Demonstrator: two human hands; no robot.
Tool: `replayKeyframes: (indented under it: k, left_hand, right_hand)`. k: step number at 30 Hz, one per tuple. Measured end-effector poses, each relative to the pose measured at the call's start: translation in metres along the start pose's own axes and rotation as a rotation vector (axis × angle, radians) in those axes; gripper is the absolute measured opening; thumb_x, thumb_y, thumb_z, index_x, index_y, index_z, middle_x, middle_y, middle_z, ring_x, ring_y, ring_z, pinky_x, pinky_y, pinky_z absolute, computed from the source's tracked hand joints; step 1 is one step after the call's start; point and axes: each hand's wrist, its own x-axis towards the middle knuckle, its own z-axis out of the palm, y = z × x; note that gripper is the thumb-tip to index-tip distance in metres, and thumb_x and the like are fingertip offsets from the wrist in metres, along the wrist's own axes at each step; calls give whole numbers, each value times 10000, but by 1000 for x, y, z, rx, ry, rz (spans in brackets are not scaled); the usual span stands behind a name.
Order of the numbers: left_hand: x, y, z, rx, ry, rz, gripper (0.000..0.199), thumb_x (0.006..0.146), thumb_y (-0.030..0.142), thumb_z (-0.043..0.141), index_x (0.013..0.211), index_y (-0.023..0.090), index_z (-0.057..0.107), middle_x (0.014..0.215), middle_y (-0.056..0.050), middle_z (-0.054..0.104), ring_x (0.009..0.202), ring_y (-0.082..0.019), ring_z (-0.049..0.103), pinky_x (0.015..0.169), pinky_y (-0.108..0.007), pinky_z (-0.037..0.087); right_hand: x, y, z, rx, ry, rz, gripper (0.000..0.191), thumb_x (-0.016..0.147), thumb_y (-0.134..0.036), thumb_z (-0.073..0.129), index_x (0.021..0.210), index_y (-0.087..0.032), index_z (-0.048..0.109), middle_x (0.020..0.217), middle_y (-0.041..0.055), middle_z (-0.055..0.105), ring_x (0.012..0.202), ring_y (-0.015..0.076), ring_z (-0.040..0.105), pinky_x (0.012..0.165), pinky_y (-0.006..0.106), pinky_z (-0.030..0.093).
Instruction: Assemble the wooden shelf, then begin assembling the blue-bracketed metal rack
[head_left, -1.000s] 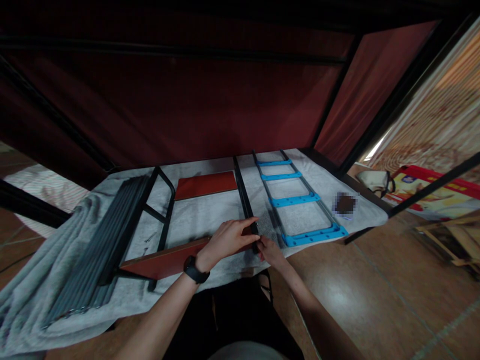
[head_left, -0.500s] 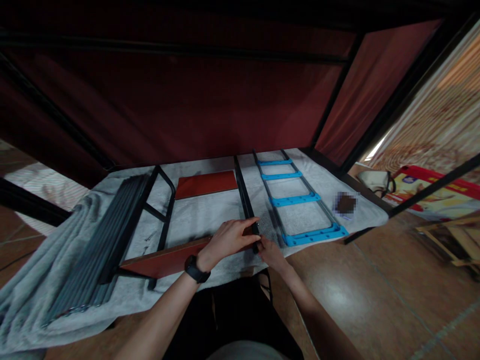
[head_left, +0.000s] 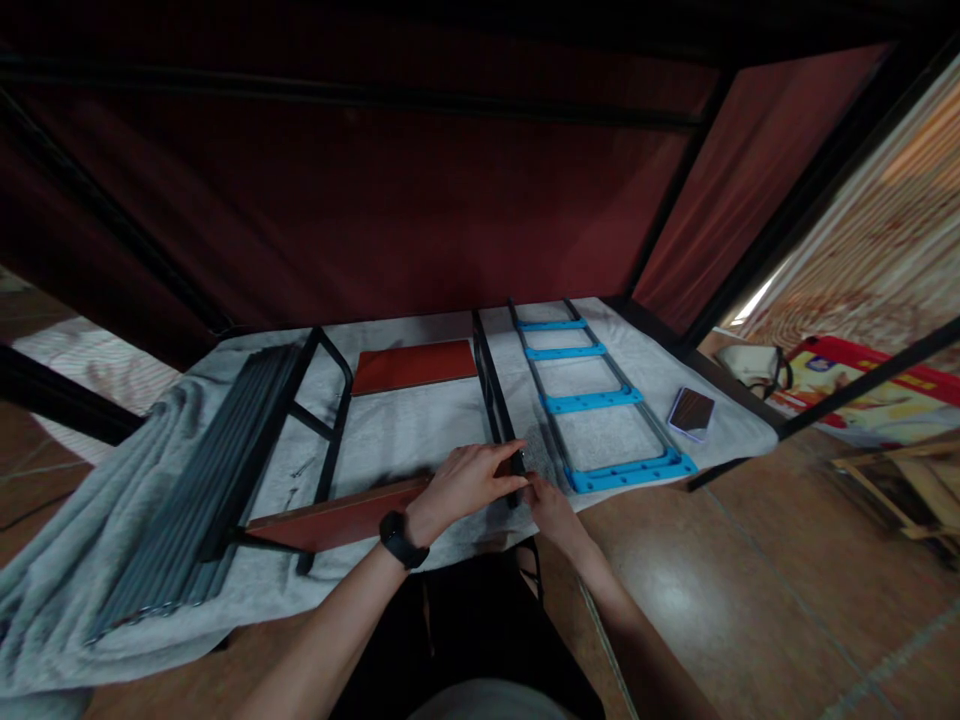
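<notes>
My left hand [head_left: 469,487], with a black watch on its wrist, has its thumb and fingers round the near end of a black metal frame [head_left: 491,385]. Just to the right, my right hand [head_left: 550,508] has its fingertips pressed against the same end; anything small between them is hidden. One red-brown board [head_left: 337,518] stands on edge along the near side, its right end behind my left hand. A second board [head_left: 414,366] lies farther back, between that frame and another black frame [head_left: 337,430] on the left.
Grey tubes [head_left: 199,480] lie bundled on the left of the grey cloth [head_left: 416,430]. Right of my hands are blue-and-grey racks [head_left: 592,402] and a phone [head_left: 691,413]. Small screws [head_left: 296,480] lie inside the left frame. Dark bars and red fabric [head_left: 420,220] rise behind.
Both hands and the near end of the black frame have shifted slightly to the right. The hands keep nearly the same pose.
</notes>
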Motion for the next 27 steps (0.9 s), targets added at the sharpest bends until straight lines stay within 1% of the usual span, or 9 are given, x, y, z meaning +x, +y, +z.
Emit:
replayKeyframes:
  k: [5,9,14,18,20,22,25,26,27]
  left_hand:
    - [-3,4,-1,65,1,37,545,918,461,565,1426,281,487,1247,-61,686,1083,-264,663,873,-339,486]
    - [-8,5,1,192,63,41,663,903,534,565,1479,253,393,1178,-100,698,1047,-281,664,905,-388,466]
    - [-26,7,-3,257,174,55,771,856,538,631,1497,224,338,1146,-96,688,1076,-260,637,974,-403,436]
    - [-65,7,-17,273,308,47,616,910,409,609,1461,233,398,1279,-96,637,1208,-234,573,1082,-412,372]
    - [-95,1,-29,266,428,11,485,951,352,547,1419,253,466,1343,-84,612,1273,-222,535,1132,-419,326]
    - [-131,-14,-43,244,626,-101,383,969,319,504,1345,272,554,1345,-70,618,1293,-225,525,1160,-432,293]
    - [-185,-52,-63,116,1060,-407,354,945,371,526,1256,239,628,1340,-81,620,1302,-259,516,1156,-458,308]
    - [-201,-68,-68,21,1201,-511,381,937,414,528,1249,222,631,1331,-88,624,1288,-262,527,1141,-458,335]
    - [-215,-83,-70,-116,1298,-605,418,932,461,518,1241,205,635,1309,-96,638,1266,-263,546,1122,-456,365]
  right_hand:
    - [5,-2,-9,379,155,24,293,907,-241,418,1094,-192,639,1077,97,708,1031,213,655,944,384,488]
    - [13,-16,-24,598,230,40,359,904,-421,462,1118,-202,649,1108,92,705,1031,226,650,968,420,489]
    - [20,-31,-49,636,242,45,486,893,-584,474,1155,-209,638,1191,98,670,1121,240,607,1022,444,458]
    - [21,-32,-59,581,211,22,499,901,-600,463,1182,-216,613,1258,110,633,1156,250,593,1019,436,463]
    - [20,-33,-63,514,211,-6,496,918,-590,436,1208,-221,598,1273,111,620,1162,251,590,1008,435,472]
    - [18,-36,-69,400,234,-64,478,937,-559,417,1230,-222,587,1277,110,611,1179,250,576,1024,448,455]
    - [15,-47,-80,206,302,-205,427,953,-505,418,1230,-224,581,1269,105,603,1205,249,552,1061,469,416]
    - [15,-52,-83,149,317,-263,408,954,-492,429,1224,-227,581,1269,104,599,1211,250,548,1068,470,408]
    - [15,-58,-85,99,326,-322,390,953,-479,442,1218,-229,581,1272,105,594,1216,251,545,1072,467,407]
